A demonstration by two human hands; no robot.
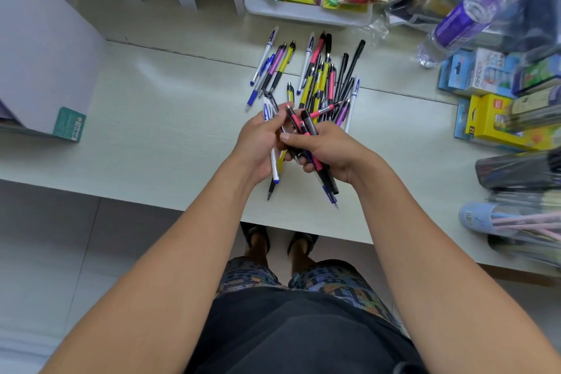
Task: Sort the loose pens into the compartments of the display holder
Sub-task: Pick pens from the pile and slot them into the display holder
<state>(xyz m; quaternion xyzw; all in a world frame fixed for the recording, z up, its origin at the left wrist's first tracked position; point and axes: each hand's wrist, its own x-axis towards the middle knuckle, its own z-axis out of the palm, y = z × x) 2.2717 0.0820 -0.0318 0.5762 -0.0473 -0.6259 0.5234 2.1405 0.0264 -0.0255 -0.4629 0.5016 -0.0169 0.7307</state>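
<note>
From the head view, both hands are meeting above the pale tabletop. The left hand is curling its grip around a few pens, among them a white pen with a blue cap that is sticking out below the palm. The right hand is clutching a mixed bundle of pens, pink, black and blue, whose tips are pointing down toward the tabletop's near edge. Just beyond the hands, a pile of loose pens is lying on the tabletop, with a smaller group of pens beside it to the left. A white tray of packaged stationery is sitting farther back. A clear bottle with a purple label is lying to the right.
</note>
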